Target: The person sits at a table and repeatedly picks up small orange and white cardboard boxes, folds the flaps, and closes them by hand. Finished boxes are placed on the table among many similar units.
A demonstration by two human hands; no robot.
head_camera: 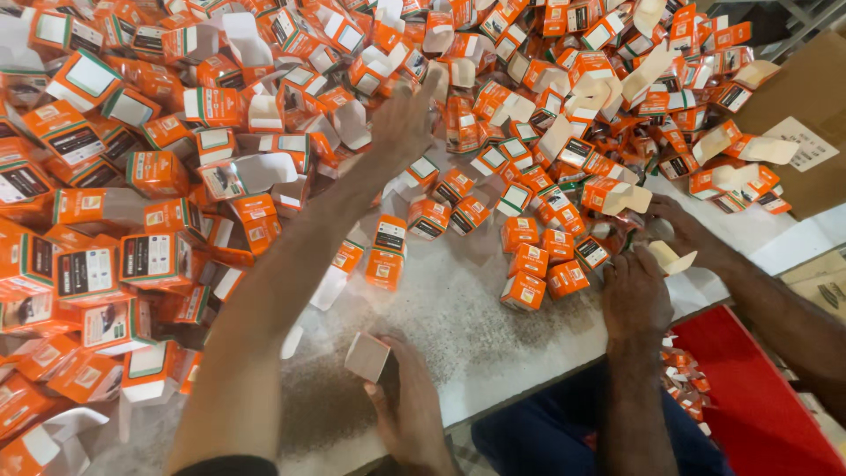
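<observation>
While the whole left side is buried under a heap of small orange boxes, most with their white flaps hanging open, the near middle of the white table is bare, with a brownish dusty patch on it. The person's left hand is stretched way out to the far side, arm crossing the table diagonally, fingers spread flat and loose on top of the pile. It isn't gripping anything as far as I can see, just touching the boxes under it.

Closer in, near the table edge, the right hand has its fingers wrapped around one box, which shows a plain pale side tilted up toward the camera. That box sits near the middle, well apart from the big heap.

Moving right, there's a little cluster of closed orange boxes standing together on the table, kinda tidy compared to the mess behind them. Just beside those, a co-worker's two hands come in from the right side; the nearer one rests knuckles-up next to the cluster, the farther one is in among the boxes beside a pale open flap. Can't tell what either one actually holds.

Far right there's a brown cardboard carton with a white label, and low down a red bin with a few scraps in it.
</observation>
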